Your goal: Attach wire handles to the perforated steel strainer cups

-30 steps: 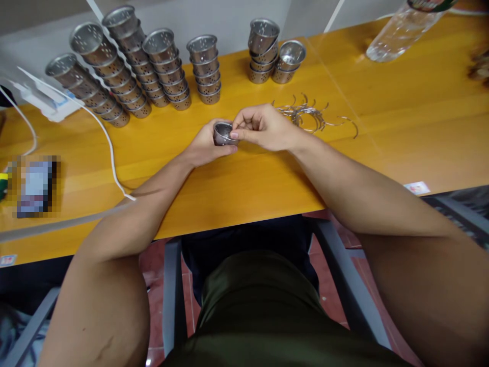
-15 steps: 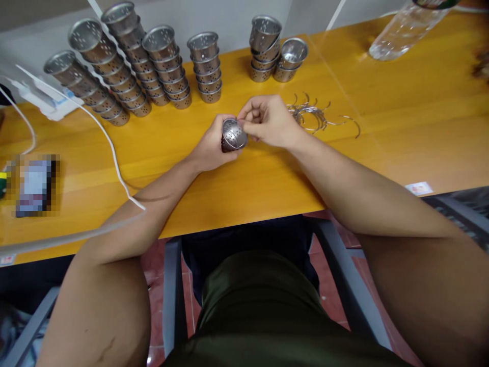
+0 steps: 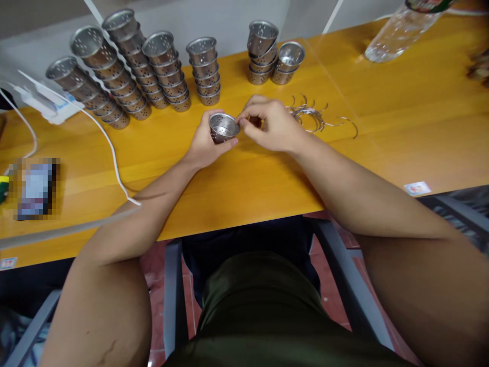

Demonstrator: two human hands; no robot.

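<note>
My left hand [image 3: 204, 142] is wrapped round a small perforated metal cup [image 3: 223, 128], its open mouth tilted up towards me. At the cup's right rim, my right hand [image 3: 269, 122] is closed in a pinch between thumb and forefinger. What sits between those fingertips, if anything, is too small to make out. Just beyond the right wrist lies a loose heap of thin curved metal wires [image 3: 313, 120] on the yellow table. Stacks of similar perforated cups stand behind the hands, among them a neat stack [image 3: 208, 76] and a short stack [image 3: 283, 76].
Several leaning cup stacks [image 3: 114, 76] line the wall at the back left. A clear plastic bottle [image 3: 401, 33] stands at the back right. A white cable [image 3: 114, 158] runs over the table [image 3: 244, 188] by my left forearm, near a blurred-out phone-like object [image 3: 36, 188].
The cup in my left hand has shifted a little left and turned so that its inside now shows. My right hand remains pinched beside the rim.
</note>
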